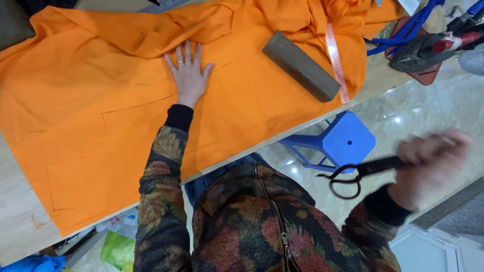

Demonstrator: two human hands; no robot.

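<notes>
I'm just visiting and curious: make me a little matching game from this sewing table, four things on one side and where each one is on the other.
Things:
1. scissors
2. wooden block
3. blue stool
4. left hand

Places:
A. on the floor beside the table
B. pressed flat on the orange cloth
C. gripped in the right hand, off the table's edge
D. lying on the cloth next to the measuring tape

Pairs: 1-C, 2-D, 3-A, 4-B
</notes>
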